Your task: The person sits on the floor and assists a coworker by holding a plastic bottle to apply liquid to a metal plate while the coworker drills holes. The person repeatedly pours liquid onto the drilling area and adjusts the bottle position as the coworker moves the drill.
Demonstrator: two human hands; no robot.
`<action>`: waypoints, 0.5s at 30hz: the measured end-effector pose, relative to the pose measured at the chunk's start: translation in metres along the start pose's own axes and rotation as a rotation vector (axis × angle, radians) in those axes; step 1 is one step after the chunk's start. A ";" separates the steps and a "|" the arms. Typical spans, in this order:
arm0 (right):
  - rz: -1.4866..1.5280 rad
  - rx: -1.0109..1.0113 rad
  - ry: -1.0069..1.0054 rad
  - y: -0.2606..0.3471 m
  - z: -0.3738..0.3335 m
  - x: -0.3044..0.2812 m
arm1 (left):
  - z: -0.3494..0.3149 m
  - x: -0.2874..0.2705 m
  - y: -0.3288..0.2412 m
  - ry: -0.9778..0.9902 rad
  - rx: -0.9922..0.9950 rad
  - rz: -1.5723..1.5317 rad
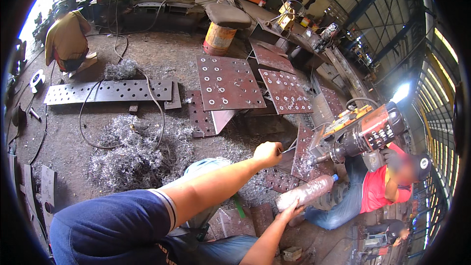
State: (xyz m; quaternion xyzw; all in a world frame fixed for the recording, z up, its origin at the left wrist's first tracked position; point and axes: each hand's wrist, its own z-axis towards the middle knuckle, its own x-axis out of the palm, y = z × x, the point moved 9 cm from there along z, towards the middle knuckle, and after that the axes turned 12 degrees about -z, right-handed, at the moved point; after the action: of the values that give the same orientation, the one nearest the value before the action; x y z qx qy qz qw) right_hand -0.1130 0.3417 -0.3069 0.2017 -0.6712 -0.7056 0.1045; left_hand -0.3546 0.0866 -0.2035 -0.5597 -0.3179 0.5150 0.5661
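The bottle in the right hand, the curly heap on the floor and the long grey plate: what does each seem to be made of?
Bottle: probably clear plastic; its wall looks see-through and shiny. Curly heap: likely bare metal shavings, with thin, silvery, glinting curls. Long grey plate: probably steel, smooth-looking, with crisp round holes.

Glossy plastic, matt metal
Smooth plastic bottle (305,192); matt metal plates (234,79); rough, glinting metal shavings (131,153); matt cloth sleeve (113,221)
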 end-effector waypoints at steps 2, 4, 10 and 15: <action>-0.036 0.006 0.022 0.004 -0.001 0.000 | -0.002 0.002 -0.005 -0.007 0.027 0.004; -0.047 0.064 0.028 0.001 -0.002 0.000 | -0.003 0.003 -0.006 -0.014 0.016 0.011; -0.168 0.143 0.012 -0.019 0.008 0.002 | -0.001 0.002 -0.009 -0.009 0.042 0.003; -0.125 0.207 0.141 -0.035 0.013 0.011 | 0.000 0.004 -0.011 0.052 -0.006 0.007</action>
State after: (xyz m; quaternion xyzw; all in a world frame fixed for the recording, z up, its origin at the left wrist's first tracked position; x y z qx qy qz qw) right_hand -0.1246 0.3516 -0.3425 0.3019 -0.7177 -0.6217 0.0857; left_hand -0.3507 0.0921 -0.1935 -0.5758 -0.3028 0.5011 0.5707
